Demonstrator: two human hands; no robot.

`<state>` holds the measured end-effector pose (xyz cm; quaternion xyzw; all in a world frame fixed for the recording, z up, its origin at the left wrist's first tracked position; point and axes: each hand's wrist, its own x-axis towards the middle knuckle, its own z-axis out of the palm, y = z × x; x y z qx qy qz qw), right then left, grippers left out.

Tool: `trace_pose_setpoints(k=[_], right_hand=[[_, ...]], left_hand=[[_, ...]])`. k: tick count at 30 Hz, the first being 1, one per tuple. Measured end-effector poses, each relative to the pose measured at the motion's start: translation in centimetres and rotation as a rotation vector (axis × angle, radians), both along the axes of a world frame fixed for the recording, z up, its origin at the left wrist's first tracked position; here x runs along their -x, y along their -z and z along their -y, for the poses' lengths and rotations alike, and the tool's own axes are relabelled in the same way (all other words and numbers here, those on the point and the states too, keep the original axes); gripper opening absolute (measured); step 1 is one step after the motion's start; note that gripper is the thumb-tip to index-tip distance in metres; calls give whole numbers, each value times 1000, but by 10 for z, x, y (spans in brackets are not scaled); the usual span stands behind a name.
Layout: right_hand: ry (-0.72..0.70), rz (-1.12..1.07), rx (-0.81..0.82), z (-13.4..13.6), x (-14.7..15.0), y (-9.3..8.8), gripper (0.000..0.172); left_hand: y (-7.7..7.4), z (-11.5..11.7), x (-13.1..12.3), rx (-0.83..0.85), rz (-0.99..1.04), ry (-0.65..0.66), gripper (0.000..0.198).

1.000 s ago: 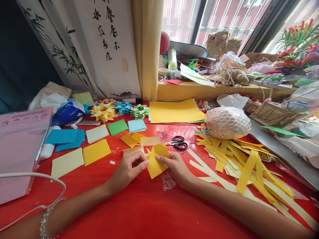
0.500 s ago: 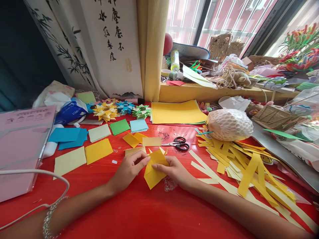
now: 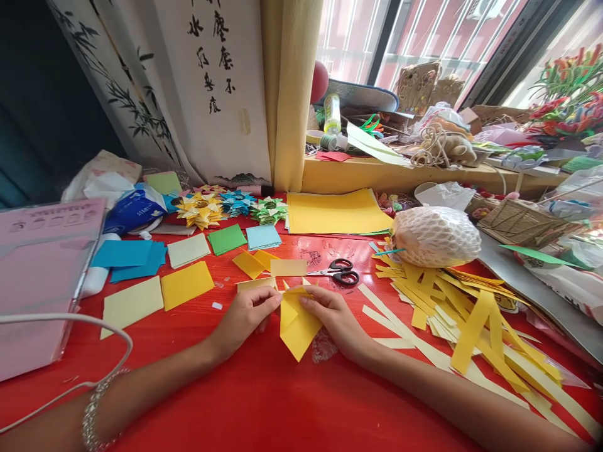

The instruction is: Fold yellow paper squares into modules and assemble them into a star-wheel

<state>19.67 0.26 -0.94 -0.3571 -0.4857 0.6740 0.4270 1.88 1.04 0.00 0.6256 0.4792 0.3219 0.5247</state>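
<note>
A partly folded piece of yellow paper (image 3: 300, 326) hangs between my two hands over the red table, one corner pointing down toward me. My left hand (image 3: 252, 311) pinches its left edge between thumb and forefinger. On the other side, my right hand (image 3: 332, 317) grips the upper right part, thumb on the front and fingers behind. Just beyond my hands lie a pale yellow paper piece (image 3: 288, 268), small orange-yellow rectangles (image 3: 249, 265) and black-handled scissors (image 3: 343, 272). Pale pointed paper tips show behind the folded paper, partly hidden.
Paper stacks, including yellow (image 3: 187, 285) and blue (image 3: 127, 254), lie at left near a white cable (image 3: 113, 333). Folded paper stars (image 3: 200, 210) and a yellow sheet stack (image 3: 336, 212) sit at the back. Paper strips (image 3: 475, 333) and a net-wrapped bundle (image 3: 436, 236) occupy the right.
The yellow paper has turned so its lower corner points more directly down. My right hand has shifted its fingers up along the paper's top edge. My left hand still pinches the left side.
</note>
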Motion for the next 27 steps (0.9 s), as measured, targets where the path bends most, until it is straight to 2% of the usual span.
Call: trace_pose_setpoints(k=[5, 11, 16, 27], right_hand=[[26, 62, -75, 0, -1, 2, 24], [129, 229, -215, 4, -3, 5, 23], [131, 285, -308, 4, -4, 4, 24], [130, 301, -274, 3, -5, 4, 23]], left_hand=[[1, -1, 1, 4, 42, 9, 28], [2, -2, 2, 30, 82, 23, 28], [1, -1, 2, 41, 97, 24, 27], [0, -3, -1, 34, 55, 12, 27]])
